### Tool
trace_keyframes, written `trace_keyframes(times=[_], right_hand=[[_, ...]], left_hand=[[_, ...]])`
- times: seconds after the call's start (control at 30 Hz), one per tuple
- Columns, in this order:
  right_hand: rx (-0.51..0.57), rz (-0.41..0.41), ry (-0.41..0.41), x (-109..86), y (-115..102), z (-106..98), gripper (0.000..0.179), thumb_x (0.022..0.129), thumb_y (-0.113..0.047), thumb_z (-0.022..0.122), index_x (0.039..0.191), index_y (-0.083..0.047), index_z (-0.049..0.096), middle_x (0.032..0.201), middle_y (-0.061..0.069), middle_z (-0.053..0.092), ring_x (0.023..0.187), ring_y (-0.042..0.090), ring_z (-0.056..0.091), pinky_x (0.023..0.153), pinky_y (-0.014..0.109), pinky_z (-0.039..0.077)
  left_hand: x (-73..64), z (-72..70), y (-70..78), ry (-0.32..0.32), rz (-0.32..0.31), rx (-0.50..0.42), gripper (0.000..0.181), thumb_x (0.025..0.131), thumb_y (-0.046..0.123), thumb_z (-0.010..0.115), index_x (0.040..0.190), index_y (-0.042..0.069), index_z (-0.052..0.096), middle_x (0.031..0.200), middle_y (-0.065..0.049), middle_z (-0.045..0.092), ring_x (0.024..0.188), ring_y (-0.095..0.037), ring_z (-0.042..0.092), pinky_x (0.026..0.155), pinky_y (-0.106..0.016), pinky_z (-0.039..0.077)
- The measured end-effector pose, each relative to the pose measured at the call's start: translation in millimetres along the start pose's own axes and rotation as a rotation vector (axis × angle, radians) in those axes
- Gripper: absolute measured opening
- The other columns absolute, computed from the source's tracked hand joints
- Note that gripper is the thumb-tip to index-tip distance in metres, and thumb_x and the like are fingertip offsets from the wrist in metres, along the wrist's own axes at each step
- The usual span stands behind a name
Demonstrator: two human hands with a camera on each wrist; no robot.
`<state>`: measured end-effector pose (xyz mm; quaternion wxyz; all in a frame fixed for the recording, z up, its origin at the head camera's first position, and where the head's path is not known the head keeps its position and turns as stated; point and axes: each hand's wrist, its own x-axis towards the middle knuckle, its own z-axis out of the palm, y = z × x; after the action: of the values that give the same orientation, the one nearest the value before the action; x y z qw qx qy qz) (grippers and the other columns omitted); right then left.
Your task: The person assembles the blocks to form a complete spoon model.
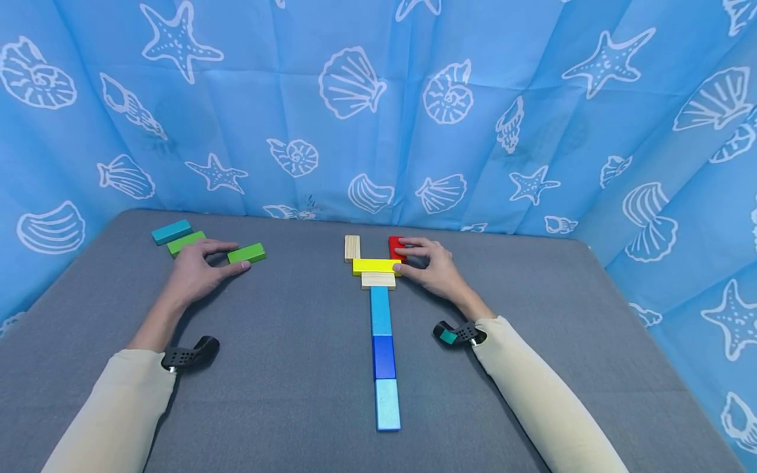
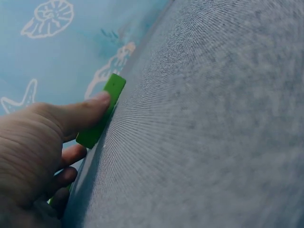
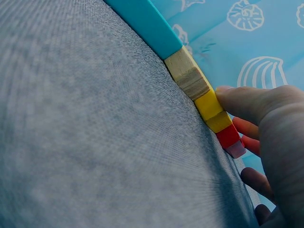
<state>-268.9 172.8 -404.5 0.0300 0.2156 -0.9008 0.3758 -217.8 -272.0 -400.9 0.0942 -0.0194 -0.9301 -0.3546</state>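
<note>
In the head view, my left hand point(image 1: 198, 266) pinches a green block point(image 1: 248, 253) between thumb and fingers at the table's left. The thumb lies against this green block point(image 2: 113, 90) in the left wrist view. My right hand point(image 1: 434, 268) is at the top of a row of blocks. Its fingertips touch a red block point(image 1: 395, 246), and the thumb rests at the right end of a yellow block point(image 1: 372, 265). Red block point(image 3: 229, 137) and yellow block point(image 3: 209, 107) adjoin in the right wrist view. A plain wooden block point(image 1: 351, 248) stands off the yellow block's left end.
Below the yellow block lie a second wooden block point(image 1: 378, 281) and a line of blue blocks point(image 1: 384, 358) running toward me. Another green block point(image 1: 186, 243) and a teal block point(image 1: 172, 232) lie beyond my left hand. A blue shell-patterned curtain point(image 1: 367, 131) borders the grey table point(image 1: 284, 368).
</note>
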Motion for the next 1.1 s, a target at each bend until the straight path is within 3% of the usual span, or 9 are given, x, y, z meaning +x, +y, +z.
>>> trace_keyframes(times=[0.3, 0.53, 0.73, 1.1], right_hand=[[-0.008, 0.001, 0.003, -0.1, 0.2, 0.8, 0.044, 0.091, -0.027, 0.077, 0.131, -0.01, 0.069, 0.149, 0.009, 0.053, 0.138, 0.034, 0.038, 0.113, 0.062, 0.016], [-0.009, -0.003, 0.004, -0.2, -0.1, 0.4, 0.044, 0.091, -0.027, 0.078, 0.13, -0.009, 0.07, 0.148, 0.009, 0.053, 0.138, 0.034, 0.039, 0.113, 0.062, 0.016], [-0.008, 0.0, -0.001, -0.3, 0.8, 0.0, 0.044, 0.091, -0.028, 0.077, 0.131, -0.01, 0.07, 0.148, 0.009, 0.053, 0.138, 0.034, 0.039, 0.113, 0.061, 0.017], [-0.008, -0.011, 0.002, -0.7, 1.6, -0.5, 0.043, 0.091, -0.027, 0.077, 0.13, -0.01, 0.07, 0.148, 0.009, 0.053, 0.136, 0.034, 0.04, 0.111, 0.062, 0.019]], left_hand=[[-0.8, -4.3, -2.4, -0.025, 0.02, -0.013, 0.055, 0.09, 0.032, 0.079, 0.125, -0.008, 0.066, 0.133, -0.031, 0.057, 0.129, -0.05, 0.045, 0.105, -0.067, 0.031], [0.3, -2.7, 3.1, -0.01, -0.01, -0.043, 0.058, 0.09, 0.037, 0.079, 0.128, -0.005, 0.066, 0.134, -0.029, 0.057, 0.131, -0.049, 0.044, 0.105, -0.066, 0.031], [1.7, 1.2, 29.0, -0.041, 0.01, -0.085, 0.058, 0.09, 0.038, 0.079, 0.13, -0.002, 0.067, 0.136, -0.026, 0.055, 0.133, -0.048, 0.043, 0.105, -0.066, 0.032], [2.3, 24.3, 78.1, -0.107, 0.157, -0.12, 0.047, 0.09, 0.032, 0.08, 0.128, 0.006, 0.07, 0.127, -0.018, 0.061, 0.124, -0.041, 0.05, 0.1, -0.061, 0.039]])
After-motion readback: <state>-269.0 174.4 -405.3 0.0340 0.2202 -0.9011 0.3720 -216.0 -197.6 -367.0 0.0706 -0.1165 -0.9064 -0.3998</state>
